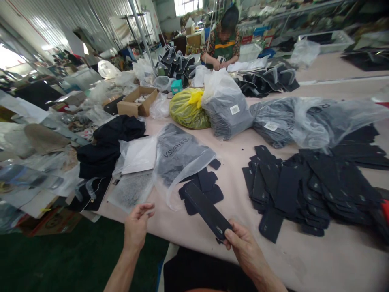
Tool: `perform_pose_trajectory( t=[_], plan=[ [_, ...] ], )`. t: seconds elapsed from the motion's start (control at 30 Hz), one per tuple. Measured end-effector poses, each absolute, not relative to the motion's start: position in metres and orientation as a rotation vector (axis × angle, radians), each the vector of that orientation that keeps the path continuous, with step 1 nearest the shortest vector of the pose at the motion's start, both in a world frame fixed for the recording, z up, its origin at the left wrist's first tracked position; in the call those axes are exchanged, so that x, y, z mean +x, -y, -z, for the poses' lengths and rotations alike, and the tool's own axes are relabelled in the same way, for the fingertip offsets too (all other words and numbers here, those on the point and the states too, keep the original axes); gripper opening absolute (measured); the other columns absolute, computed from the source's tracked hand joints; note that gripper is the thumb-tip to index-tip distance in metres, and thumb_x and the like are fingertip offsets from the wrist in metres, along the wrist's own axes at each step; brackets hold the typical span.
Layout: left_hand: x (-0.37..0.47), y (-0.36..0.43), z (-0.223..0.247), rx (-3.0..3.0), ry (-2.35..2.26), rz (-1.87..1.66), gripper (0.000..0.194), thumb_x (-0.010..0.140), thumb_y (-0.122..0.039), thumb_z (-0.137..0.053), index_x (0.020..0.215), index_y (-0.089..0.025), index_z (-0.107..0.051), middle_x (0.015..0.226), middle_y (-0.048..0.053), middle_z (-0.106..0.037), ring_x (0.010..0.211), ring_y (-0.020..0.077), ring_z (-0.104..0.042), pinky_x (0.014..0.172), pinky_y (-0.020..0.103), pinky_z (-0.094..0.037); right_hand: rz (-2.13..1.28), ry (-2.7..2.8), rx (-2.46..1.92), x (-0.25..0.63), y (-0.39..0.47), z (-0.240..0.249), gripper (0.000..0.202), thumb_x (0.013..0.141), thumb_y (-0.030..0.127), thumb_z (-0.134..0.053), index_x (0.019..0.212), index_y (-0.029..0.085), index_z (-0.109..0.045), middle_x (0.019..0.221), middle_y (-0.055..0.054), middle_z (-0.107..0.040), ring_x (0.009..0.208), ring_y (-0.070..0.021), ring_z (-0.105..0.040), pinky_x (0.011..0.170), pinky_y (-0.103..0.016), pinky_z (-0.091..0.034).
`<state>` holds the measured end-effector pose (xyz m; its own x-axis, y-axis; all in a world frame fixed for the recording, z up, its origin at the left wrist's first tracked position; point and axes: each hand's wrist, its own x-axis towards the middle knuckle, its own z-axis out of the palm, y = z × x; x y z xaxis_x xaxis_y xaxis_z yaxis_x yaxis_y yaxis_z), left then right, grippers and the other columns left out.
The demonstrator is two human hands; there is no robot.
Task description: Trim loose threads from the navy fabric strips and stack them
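Observation:
My right hand (pixel 241 243) grips the near end of a long black fabric panel (pixel 206 211) with a small pale mark, between thumb and fingers. The panel's far end lies over several smaller dark pieces (pixel 209 182) on the table. My left hand (pixel 138 223) is raised at the table's near edge, its thumb and fingers pinched together; anything between them is too small to name. Just beyond it lies a clear plastic bag (pixel 130 190) with dark specks. A large heap of similar dark panels (pixel 291 190) spreads to the right of my right hand.
A printed plastic bag (pixel 179 150) lies beyond the dark pieces. Farther back stand a yellow bag (pixel 187 109), a stuffed clear bag (pixel 225 105) and a cardboard box (pixel 138 101). Black cloth (pixel 111 142) is bunched at left. A co-worker (pixel 223 42) handles something across the table.

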<state>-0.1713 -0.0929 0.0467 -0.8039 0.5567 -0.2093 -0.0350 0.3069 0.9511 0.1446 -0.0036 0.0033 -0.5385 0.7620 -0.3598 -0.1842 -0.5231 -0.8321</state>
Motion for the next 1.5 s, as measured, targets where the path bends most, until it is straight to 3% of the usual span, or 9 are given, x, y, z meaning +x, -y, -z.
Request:
perform_pose_trajectory(
  t=[0.13, 0.27, 0.43, 0.6, 0.87, 0.97, 1.17, 1.33, 1.5],
  plan=[
    [-0.121, 0.079, -0.049, 0.277, -1.822, -1.536, 0.01, 0.062, -0.022, -0.06, 0.069, -0.014, -0.059, 0.061, 0.0, -0.062, 0.053, 0.0111, -0.056, 0.051, 0.023, -0.045, -2.169, 1.071, -0.94, 0.147, 0.008, -0.002, 0.034, 0.081, 0.049, -0.067, 0.073, 0.017, -0.061, 0.06, 0.0, -0.054, 0.055, -0.011, -0.045, 0.055, -0.024, -0.034],
    [-0.089, 0.043, -0.06, 0.264, -1.621, -1.499, 0.028, 0.072, -0.039, -0.063, 0.082, -0.014, -0.061, 0.057, -0.002, -0.058, 0.046, 0.0104, -0.051, 0.044, 0.022, -0.039, -2.195, 1.151, -0.957, 0.158, 0.009, 0.001, 0.035, 0.082, 0.05, -0.066, 0.072, 0.017, -0.06, 0.06, 0.0, -0.053, 0.056, -0.0115, -0.045, 0.056, -0.025, -0.034],
    [-0.078, 0.022, -0.064, 0.441, -1.694, -1.337, 0.039, 0.078, -0.052, -0.062, 0.065, -0.016, -0.053, 0.05, -0.003, -0.052, 0.042, 0.0076, -0.046, 0.04, 0.019, -0.032, -2.219, 1.309, -0.996, 0.172, -0.001, -0.01, 0.038, 0.081, 0.054, -0.063, 0.072, 0.017, -0.061, 0.062, -0.001, -0.054, 0.06, -0.0144, -0.048, 0.06, -0.027, -0.037],
    [-0.062, 0.012, -0.067, 0.517, -1.592, -1.221, 0.037, 0.08, -0.05, -0.062, 0.067, -0.017, -0.053, 0.05, -0.004, -0.052, 0.041, 0.0065, -0.045, 0.039, 0.017, -0.03, -2.294, 1.453, -0.9, 0.17, -0.031, -0.044, 0.041, 0.075, 0.046, -0.071, 0.104, 0.018, -0.065, 0.093, -0.006, -0.064, 0.089, -0.0237, -0.057, 0.078, -0.034, -0.045],
    [-0.026, 0.002, -0.063, 0.412, -1.39, -1.073, 0.035, 0.077, -0.05, -0.064, 0.069, -0.017, -0.054, 0.05, -0.004, -0.051, 0.038, 0.0071, -0.042, 0.037, 0.019, -0.028, -2.469, 1.108, -0.92, 0.132, -0.052, -0.056, 0.033, 0.073, 0.033, -0.071, 0.101, 0.016, -0.067, 0.078, -0.002, -0.067, 0.06, -0.0116, -0.054, 0.056, -0.022, -0.04],
    [-0.028, 0.007, -0.061, 0.533, -1.553, -1.135, 0.024, 0.077, -0.039, -0.067, 0.076, -0.018, -0.056, 0.055, -0.004, -0.051, 0.045, 0.0085, -0.045, 0.042, 0.02, -0.033, -2.481, 1.033, -1.0, 0.13, -0.046, -0.051, 0.03, 0.072, 0.029, -0.07, 0.099, 0.015, -0.067, 0.069, 0.001, -0.064, 0.05, -0.0083, -0.048, 0.049, -0.02, -0.035],
    [-0.043, 0.02, -0.068, 1.737, -1.849, -1.087, 0.011, 0.089, -0.018, -0.054, 0.086, -0.017, -0.065, 0.083, 0.006, -0.06, 0.082, 0.0175, -0.056, 0.074, 0.031, -0.047, -2.373, 1.036, -1.14, 0.131, -0.042, -0.053, 0.025, 0.072, 0.027, -0.067, 0.095, 0.016, -0.066, 0.061, 0.003, -0.058, 0.047, -0.0084, -0.045, 0.047, -0.021, -0.03],
    [-0.044, 0.024, -0.073, 2.088, -1.824, -0.989, 0.019, 0.09, -0.012, -0.051, 0.105, -0.015, -0.063, 0.087, 0.008, -0.061, 0.084, 0.0189, -0.055, 0.073, 0.032, -0.048, -2.317, 1.046, -1.165, 0.127, -0.041, -0.06, 0.023, 0.07, 0.027, -0.068, 0.09, 0.016, -0.067, 0.06, 0.004, -0.055, 0.048, -0.0075, -0.042, 0.048, -0.021, -0.029],
    [-0.039, 0.023, -0.077, 1.988, -1.769, -0.941, 0.021, 0.092, -0.014, -0.049, 0.104, -0.015, -0.065, 0.089, 0.009, -0.061, 0.085, 0.0192, -0.057, 0.075, 0.033, -0.049, -2.252, 1.092, -1.131, 0.124, -0.035, -0.061, 0.02, 0.071, 0.028, -0.068, 0.087, 0.015, -0.068, 0.062, 0.004, -0.055, 0.051, -0.0082, -0.04, 0.049, -0.022, -0.029]
  ],
)
